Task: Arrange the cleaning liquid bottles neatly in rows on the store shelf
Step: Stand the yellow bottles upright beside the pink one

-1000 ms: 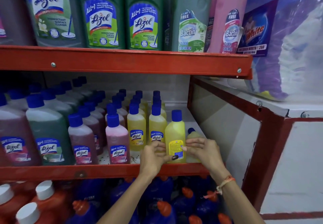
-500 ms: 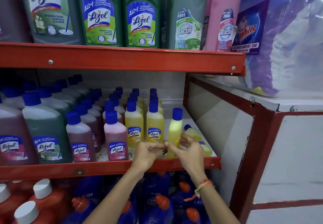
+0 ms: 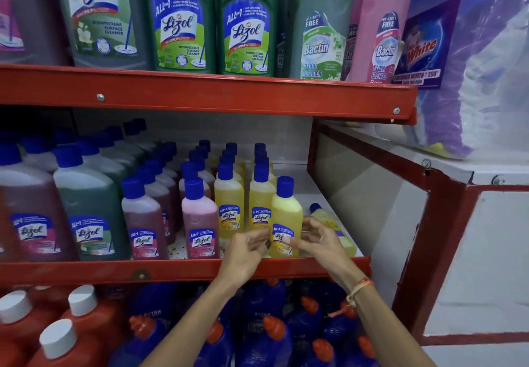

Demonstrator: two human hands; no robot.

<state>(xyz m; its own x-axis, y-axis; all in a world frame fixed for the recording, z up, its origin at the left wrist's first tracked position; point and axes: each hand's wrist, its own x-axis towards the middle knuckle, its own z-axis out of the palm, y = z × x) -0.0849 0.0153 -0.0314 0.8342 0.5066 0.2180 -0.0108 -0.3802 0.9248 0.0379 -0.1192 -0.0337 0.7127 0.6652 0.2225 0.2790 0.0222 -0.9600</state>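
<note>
A small yellow bottle (image 3: 287,212) with a blue cap stands upright at the front right of the middle shelf (image 3: 171,271), its label facing me. My left hand (image 3: 248,250) touches its lower left side with curled fingertips. My right hand (image 3: 322,245) grips its lower right side, thumb on the label. To its left stand two rows of yellow bottles (image 3: 229,203), then pink bottles (image 3: 199,223) and maroon bottles (image 3: 143,223). Behind my right hand a second yellow bottle (image 3: 335,225) lies tipped over toward the right.
Large green bottles (image 3: 91,215) and maroon bottles fill the shelf's left part. The upper shelf (image 3: 200,92) holds tall Lizol and Bactin bottles. Below are blue bottles (image 3: 266,335) and red bottles (image 3: 86,323). A red-framed white side panel (image 3: 372,195) closes the right end.
Between my two hands the yellow bottle has turned from its back label through side-on to its front label facing me. It still stands at the shelf's front edge.
</note>
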